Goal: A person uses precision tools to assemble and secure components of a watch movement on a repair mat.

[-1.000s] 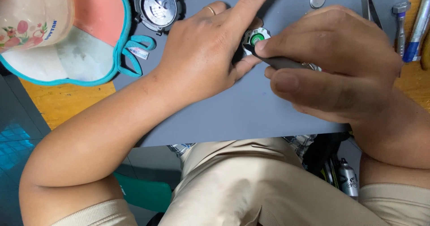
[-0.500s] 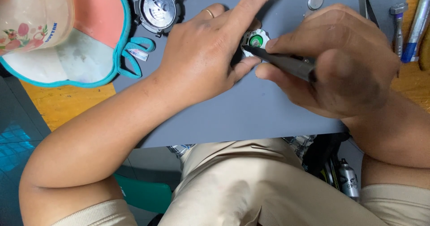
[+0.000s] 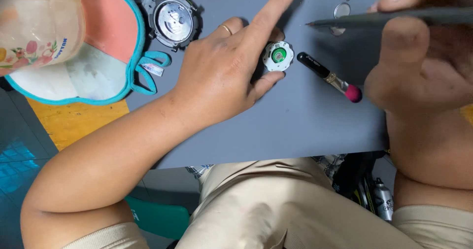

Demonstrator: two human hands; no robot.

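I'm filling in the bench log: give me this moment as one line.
left hand: steadies white round watch module on grey mat | right hand: holds thin dark tool, raised | small brush: lies beside module

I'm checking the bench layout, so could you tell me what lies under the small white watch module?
The white watch module rests on the grey mat, steadied by the left hand. Anything directly beneath the module is covered.
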